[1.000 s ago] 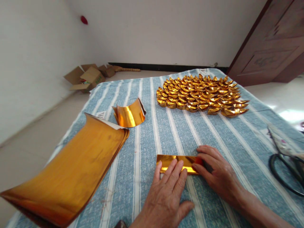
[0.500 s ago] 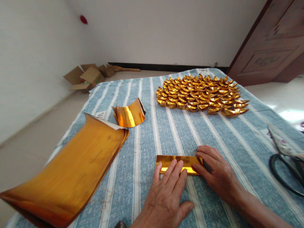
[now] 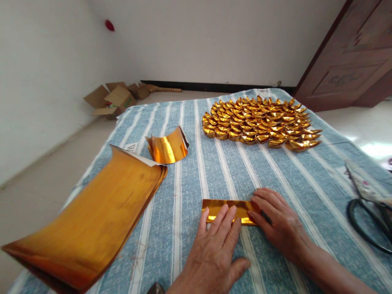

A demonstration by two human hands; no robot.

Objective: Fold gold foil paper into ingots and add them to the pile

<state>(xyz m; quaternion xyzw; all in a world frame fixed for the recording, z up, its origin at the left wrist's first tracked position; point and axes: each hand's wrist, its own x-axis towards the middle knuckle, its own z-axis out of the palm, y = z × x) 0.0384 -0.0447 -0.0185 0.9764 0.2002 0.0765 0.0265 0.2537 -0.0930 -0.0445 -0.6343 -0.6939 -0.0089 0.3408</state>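
A strip of folded gold foil paper [image 3: 211,205] lies flat on the striped cloth. My left hand [image 3: 216,251] rests on it with spread fingers, pressing its middle and left part. At the strip's right end, my right hand [image 3: 277,222] has its thumb on the near side and its fingers curled over the far side. A small dark patch shows between that thumb and forefinger; I cannot tell what it is. Farther back stand several rows of folded gold paper ingots [image 3: 254,122].
A large stack of gold foil sheets [image 3: 101,208] lies at the left, with a smaller curled gold stack [image 3: 170,147] beyond it. Black-handled scissors [image 3: 364,204] are at the right edge. Cardboard boxes [image 3: 118,100] sit on the floor past the table [image 3: 190,179]. A dark object [image 3: 156,288] shows at the bottom edge.
My right hand has shifted very slightly left along the strip, covering a bit more of its right end. My left hand has stayed nearly in place.
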